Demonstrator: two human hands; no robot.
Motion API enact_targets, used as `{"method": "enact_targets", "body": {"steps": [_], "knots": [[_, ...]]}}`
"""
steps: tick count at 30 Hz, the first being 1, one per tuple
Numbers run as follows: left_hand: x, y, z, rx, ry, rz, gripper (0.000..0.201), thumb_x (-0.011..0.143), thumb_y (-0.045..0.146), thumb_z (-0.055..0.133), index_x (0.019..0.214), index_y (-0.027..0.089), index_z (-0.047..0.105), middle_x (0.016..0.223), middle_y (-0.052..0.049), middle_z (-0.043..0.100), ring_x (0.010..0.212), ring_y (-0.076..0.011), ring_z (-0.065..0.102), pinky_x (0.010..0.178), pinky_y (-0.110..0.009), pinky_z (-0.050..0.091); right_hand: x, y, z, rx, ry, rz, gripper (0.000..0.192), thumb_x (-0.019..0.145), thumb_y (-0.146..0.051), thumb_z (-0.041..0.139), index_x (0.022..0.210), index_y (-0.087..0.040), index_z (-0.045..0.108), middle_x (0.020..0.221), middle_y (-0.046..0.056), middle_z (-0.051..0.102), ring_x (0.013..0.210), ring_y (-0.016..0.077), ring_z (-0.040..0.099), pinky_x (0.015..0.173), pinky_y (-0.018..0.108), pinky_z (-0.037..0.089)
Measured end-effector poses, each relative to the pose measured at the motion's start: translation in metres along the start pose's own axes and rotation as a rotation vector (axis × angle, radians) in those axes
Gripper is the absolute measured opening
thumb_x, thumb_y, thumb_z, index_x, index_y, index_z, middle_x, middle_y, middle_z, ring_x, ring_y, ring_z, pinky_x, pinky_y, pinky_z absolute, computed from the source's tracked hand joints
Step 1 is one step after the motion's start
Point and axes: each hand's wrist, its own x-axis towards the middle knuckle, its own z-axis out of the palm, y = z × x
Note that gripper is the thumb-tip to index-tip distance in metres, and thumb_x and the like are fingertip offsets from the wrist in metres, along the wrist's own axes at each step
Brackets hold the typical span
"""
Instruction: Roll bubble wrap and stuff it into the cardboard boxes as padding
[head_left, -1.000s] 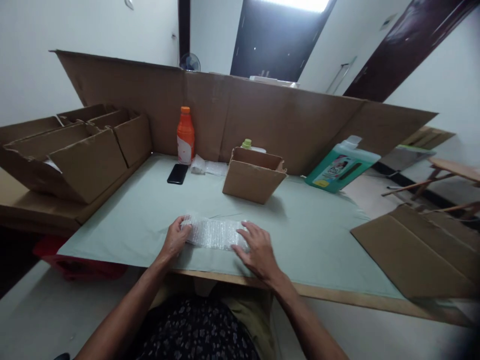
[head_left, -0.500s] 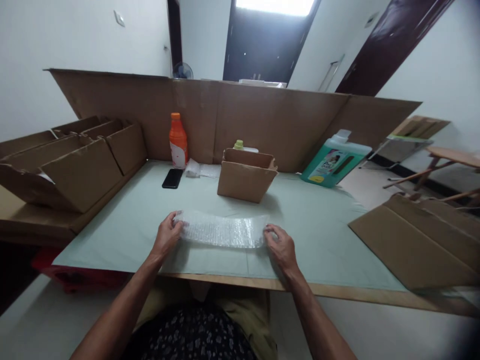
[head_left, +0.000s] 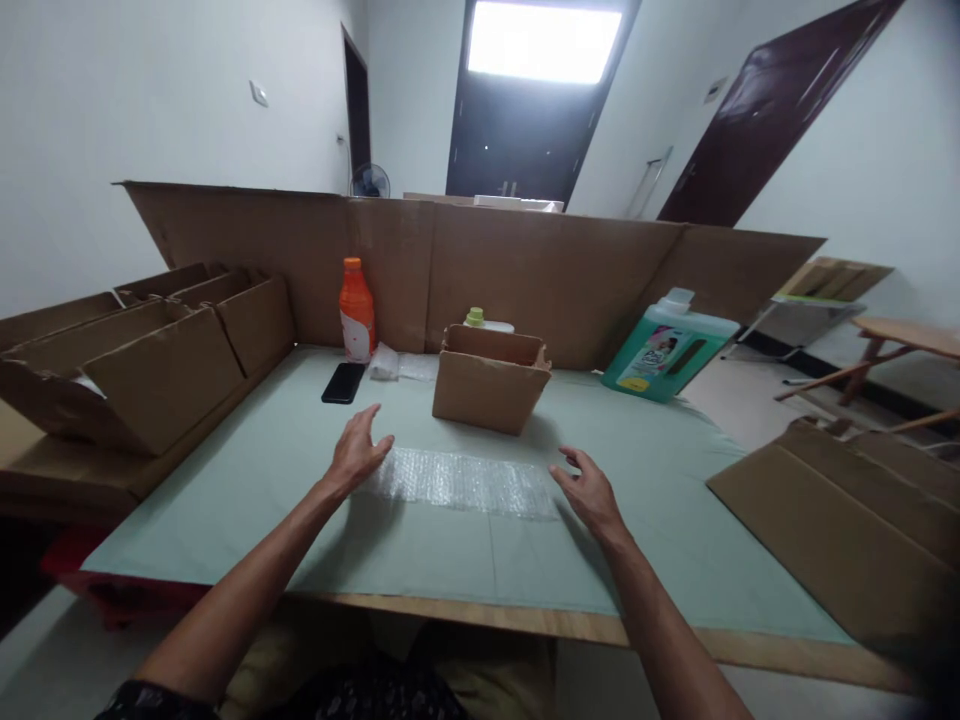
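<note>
A clear strip of bubble wrap [head_left: 465,484] lies flat on the pale green cloth [head_left: 420,560] in front of me. My left hand [head_left: 360,452] hovers above its left end, thumb and fingers apart, holding nothing. Just off the strip's right end is my right hand [head_left: 590,490], also open and empty, with its fingers slightly curled. Beyond the strip stands an open cardboard box [head_left: 487,390], and its inside bottom is hidden from view.
An orange bottle [head_left: 356,315], a black phone [head_left: 343,383] and more bubble wrap [head_left: 405,365] are at the back left. A green jug [head_left: 667,350] leans at the back right. Cardboard boxes [head_left: 165,385] line the left side, and a cardboard piece [head_left: 832,520] juts in at right.
Both hands have let go of the bubble wrap, which was held stretched between them and now rests on the cloth. The hands have moved apart from its ends, and the view has tilted up.
</note>
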Motion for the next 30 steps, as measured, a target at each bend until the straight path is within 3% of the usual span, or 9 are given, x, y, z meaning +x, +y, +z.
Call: {"method": "enact_targets", "body": {"steps": [7, 11, 13, 16, 22, 24, 27, 30], "knots": [[0.078, 0.025, 0.098, -0.136, -0.156, 0.021, 0.085, 0.068, 0.019, 0.067, 0.148, 0.01, 0.04, 0.15, -0.021, 0.047, 0.127, -0.0344, 0.054, 0.108, -0.046, 0.042, 0.09, -0.009, 0.05, 0.196, -0.104, 0.029, 0.074, 0.068, -0.055, 0.07, 0.127, -0.012, 0.056, 0.127, 0.023, 0.065, 0.113, 0.0343, 0.064, 0.091, 0.048, 0.052], [0.093, 0.031, 0.123, -0.236, -0.237, 0.046, 0.085, 0.068, 0.016, 0.063, 0.15, 0.015, 0.038, 0.142, -0.014, 0.057, 0.12, -0.0285, 0.059, 0.104, -0.04, 0.046, 0.101, -0.012, 0.063, 0.257, -0.173, 0.05, 0.065, 0.068, -0.053, 0.07, 0.118, -0.013, 0.058, 0.114, 0.018, 0.072, 0.104, 0.032, 0.068, 0.087, 0.044, 0.055], [0.081, 0.028, 0.118, -0.277, -0.264, 0.048, 0.086, 0.07, 0.018, 0.062, 0.152, 0.016, 0.034, 0.136, -0.012, 0.061, 0.117, -0.0273, 0.061, 0.099, -0.038, 0.049, 0.091, -0.015, 0.067, 0.256, -0.186, 0.072, 0.06, 0.07, -0.053, 0.068, 0.115, -0.015, 0.059, 0.109, 0.016, 0.073, 0.096, 0.0308, 0.07, 0.082, 0.043, 0.056], [0.055, 0.017, 0.094, -0.313, -0.261, 0.018, 0.088, 0.073, 0.024, 0.06, 0.154, 0.016, 0.026, 0.136, -0.014, 0.06, 0.117, -0.0279, 0.061, 0.094, -0.038, 0.051, 0.068, -0.026, 0.078, 0.258, -0.232, 0.083, 0.053, 0.073, -0.052, 0.067, 0.113, -0.017, 0.06, 0.1, 0.011, 0.075, 0.082, 0.0272, 0.071, 0.07, 0.039, 0.058], [0.038, -0.005, 0.05, -0.315, -0.209, -0.08, 0.082, 0.074, 0.027, 0.061, 0.15, 0.018, 0.033, 0.129, -0.012, 0.064, 0.113, -0.0268, 0.063, 0.09, -0.036, 0.053, 0.052, -0.059, 0.107, 0.265, -0.281, 0.021, 0.047, 0.075, -0.046, 0.066, 0.113, -0.018, 0.062, 0.091, 0.005, 0.075, 0.069, 0.022, 0.069, 0.062, 0.034, 0.057], [0.036, -0.01, 0.042, -0.307, -0.215, -0.049, 0.084, 0.074, 0.026, 0.061, 0.152, 0.02, 0.031, 0.137, -0.013, 0.059, 0.119, -0.0276, 0.06, 0.095, -0.038, 0.052, 0.054, -0.062, 0.102, 0.253, -0.266, 0.007, 0.049, 0.074, -0.044, 0.066, 0.115, -0.018, 0.062, 0.097, 0.008, 0.075, 0.075, 0.024, 0.07, 0.065, 0.036, 0.058], [0.021, -0.015, 0.034, -0.121, -0.099, 0.017, 0.086, 0.076, 0.027, 0.061, 0.154, 0.018, 0.028, 0.152, -0.018, 0.044, 0.133, -0.0334, 0.049, 0.106, -0.049, 0.045, 0.048, -0.059, 0.082, 0.206, -0.181, 0.009, 0.06, 0.077, -0.043, 0.064, 0.13, -0.016, 0.056, 0.127, 0.017, 0.067, 0.109, 0.0316, 0.066, 0.087, 0.047, 0.056], [-0.006, -0.016, 0.036, 0.095, -0.038, 0.212, 0.075, 0.083, 0.026, 0.058, 0.153, 0.018, 0.033, 0.154, -0.018, 0.043, 0.141, -0.0334, 0.042, 0.116, -0.055, 0.034, 0.018, -0.068, 0.069, 0.071, -0.114, -0.124, 0.048, 0.087, -0.038, 0.058, 0.131, -0.019, 0.058, 0.139, 0.016, 0.06, 0.13, 0.0316, 0.053, 0.106, 0.052, 0.044]]}}
